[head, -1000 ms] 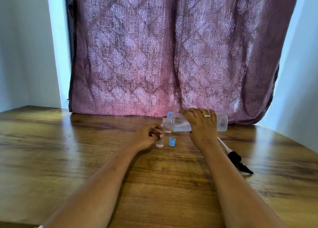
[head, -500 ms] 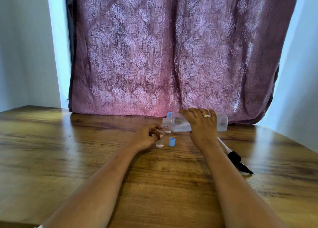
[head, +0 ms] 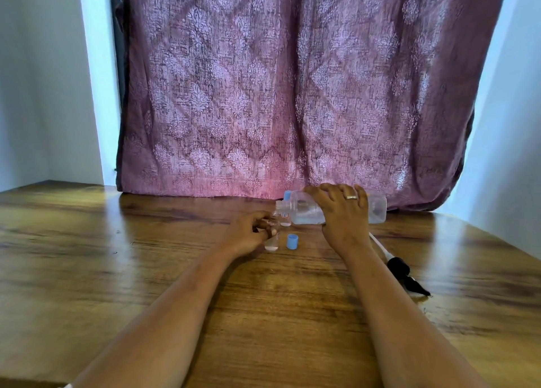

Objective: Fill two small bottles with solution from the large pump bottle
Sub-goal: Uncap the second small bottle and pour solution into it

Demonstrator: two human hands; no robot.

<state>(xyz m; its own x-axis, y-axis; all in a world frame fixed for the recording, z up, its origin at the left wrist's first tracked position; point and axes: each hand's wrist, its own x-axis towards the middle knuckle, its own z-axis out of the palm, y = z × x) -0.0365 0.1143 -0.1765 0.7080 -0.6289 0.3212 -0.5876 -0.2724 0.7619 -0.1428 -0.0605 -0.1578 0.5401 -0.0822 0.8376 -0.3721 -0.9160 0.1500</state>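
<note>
My right hand grips the large clear bottle, tipped on its side with its open neck pointing left. Under that neck my left hand holds a small clear bottle upright on the wooden table. A second small bottle with a label stands just behind it, below the big bottle's neck. One blue cap lies on the table right of the held bottle; another blue cap shows behind the large bottle's neck.
The black pump head with its white tube lies on the table to the right of my right forearm. A patterned mauve curtain hangs along the table's far edge. Pale walls stand on both sides.
</note>
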